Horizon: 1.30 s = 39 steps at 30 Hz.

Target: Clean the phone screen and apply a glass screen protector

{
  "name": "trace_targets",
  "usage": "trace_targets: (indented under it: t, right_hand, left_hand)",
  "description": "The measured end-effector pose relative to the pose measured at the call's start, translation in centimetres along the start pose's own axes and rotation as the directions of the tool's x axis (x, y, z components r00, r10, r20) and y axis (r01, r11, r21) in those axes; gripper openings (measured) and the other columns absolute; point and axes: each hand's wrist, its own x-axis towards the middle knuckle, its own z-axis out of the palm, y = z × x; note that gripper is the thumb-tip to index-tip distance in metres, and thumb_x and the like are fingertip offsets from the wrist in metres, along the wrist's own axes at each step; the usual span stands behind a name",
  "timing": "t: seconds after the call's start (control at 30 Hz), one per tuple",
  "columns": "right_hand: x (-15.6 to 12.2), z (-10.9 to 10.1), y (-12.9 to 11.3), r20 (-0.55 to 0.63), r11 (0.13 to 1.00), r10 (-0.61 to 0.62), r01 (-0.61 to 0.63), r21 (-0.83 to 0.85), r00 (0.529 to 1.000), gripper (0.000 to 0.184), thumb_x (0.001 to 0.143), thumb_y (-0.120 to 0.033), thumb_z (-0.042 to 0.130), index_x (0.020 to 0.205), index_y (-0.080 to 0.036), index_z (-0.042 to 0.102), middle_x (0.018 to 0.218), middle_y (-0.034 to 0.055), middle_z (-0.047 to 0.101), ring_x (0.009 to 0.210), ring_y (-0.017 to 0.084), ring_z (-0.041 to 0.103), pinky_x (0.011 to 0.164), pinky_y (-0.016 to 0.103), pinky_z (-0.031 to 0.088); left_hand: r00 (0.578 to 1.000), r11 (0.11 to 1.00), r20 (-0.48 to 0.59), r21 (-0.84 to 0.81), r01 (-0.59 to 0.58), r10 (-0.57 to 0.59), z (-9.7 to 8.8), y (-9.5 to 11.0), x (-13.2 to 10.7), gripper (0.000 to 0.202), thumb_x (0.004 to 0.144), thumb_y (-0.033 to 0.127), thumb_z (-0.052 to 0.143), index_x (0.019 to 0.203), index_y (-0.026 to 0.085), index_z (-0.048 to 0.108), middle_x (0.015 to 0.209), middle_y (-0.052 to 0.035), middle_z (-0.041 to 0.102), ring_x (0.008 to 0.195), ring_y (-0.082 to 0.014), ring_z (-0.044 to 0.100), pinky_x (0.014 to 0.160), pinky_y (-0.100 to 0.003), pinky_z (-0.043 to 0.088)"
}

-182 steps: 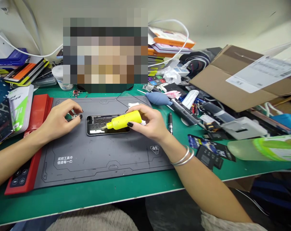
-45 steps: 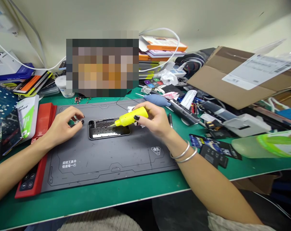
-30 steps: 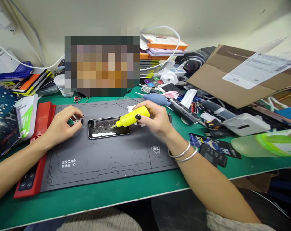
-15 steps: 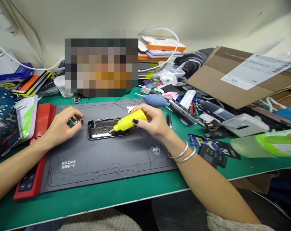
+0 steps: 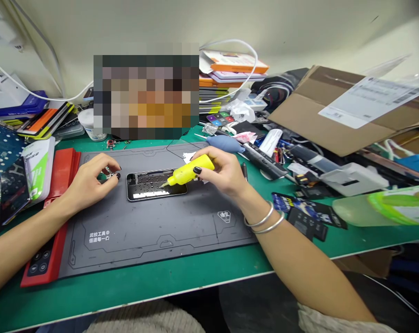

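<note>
A phone frame (image 5: 150, 194) lies flat on the grey work mat (image 5: 154, 240), its dark face pierced with many small holes. My right hand (image 5: 223, 173) is shut around a yellow squeeze bottle (image 5: 191, 169), whose thin nozzle tip rests just over the frame's right half. My left hand (image 5: 91, 178) stands beside the frame's left end, its fingertips pinched on a small metal part (image 5: 108, 173). That part is mostly hidden by my fingers, so its exact kind is unclear.
A red tool holder (image 5: 62, 173) borders the mat's left side. Behind it, a blue rubber air blower (image 5: 227, 144) and a black marker (image 5: 244, 172) lie on the green bench. A cardboard box (image 5: 320, 111) stands at the right. A pixelated patch hides the back middle.
The yellow bottle has tilted slightly, and its tip has shifted a little right across the frame. My left hand and the phone frame stay nearly where they were.
</note>
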Motion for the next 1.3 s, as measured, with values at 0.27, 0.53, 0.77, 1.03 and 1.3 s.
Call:
trace_targets:
  t: [0.27,0.53,0.77,1.03,1.3]
  right_hand:
    - [-0.1,0.6,-0.1,0.062,0.999,-0.038,0.036,0.031,0.997,0.034,0.076,-0.050,0.074,0.089,-0.020,0.064,0.083,0.0031,0.067,0.064,0.014,0.058,0.057,0.028,0.049]
    - [-0.1,0.2,-0.1,0.026,0.998,-0.030,0.029,0.053,0.999,0.026,0.076,-0.042,0.072,0.089,-0.021,0.064,0.080,0.0020,0.064,0.066,0.015,0.058,0.058,0.028,0.048]
    - [0.0,0.1,-0.1,-0.008,0.999,-0.016,0.016,0.032,1.000,0.023,0.072,-0.039,0.071,0.085,-0.021,0.064,0.077,0.0011,0.063,0.067,0.016,0.058,0.057,0.029,0.047]
    - [0.1,0.0,-0.2,-0.008,1.000,-0.004,0.004,0.031,1.000,0.025,0.071,-0.040,0.072,0.084,-0.021,0.063,0.075,0.0006,0.062,0.064,0.015,0.057,0.054,0.028,0.046]
    - [0.4,-0.9,0.2,-0.125,0.983,0.074,-0.051,0.179,0.989,0.034,0.071,-0.052,0.074,0.083,-0.022,0.062,0.072,-0.0010,0.060,0.048,0.012,0.053,0.042,0.027,0.042]
  left_hand:
    - [1.000,1.000,0.001,-0.009,-0.012,0.012,0.1,0.0,0.0,0.011,0.085,0.022,0.052,0.090,0.019,0.061,0.092,-0.0030,0.065,0.081,-0.0165,0.061,0.075,-0.030,0.052]
    - [1.000,1.000,-0.001,-0.011,0.001,-0.001,0.0,0.0,0.0,0.012,0.084,0.024,0.052,0.089,0.020,0.061,0.092,-0.0033,0.066,0.081,-0.0175,0.062,0.075,-0.031,0.053]
    - [1.000,1.000,0.000,-0.010,-0.003,0.003,0.0,0.0,0.0,0.011,0.085,0.024,0.052,0.090,0.020,0.061,0.092,-0.0033,0.066,0.081,-0.0171,0.062,0.074,-0.031,0.053]
    - [1.000,1.000,-0.003,-0.009,-0.012,0.012,0.0,0.0,0.0,0.010,0.086,0.023,0.052,0.090,0.020,0.061,0.093,-0.0031,0.066,0.082,-0.0167,0.061,0.074,-0.031,0.052]
    - [1.000,1.000,0.009,-0.014,0.000,0.000,-0.1,0.1,0.1,0.011,0.086,0.024,0.052,0.090,0.020,0.061,0.093,-0.0032,0.066,0.082,-0.0171,0.062,0.074,-0.031,0.052]
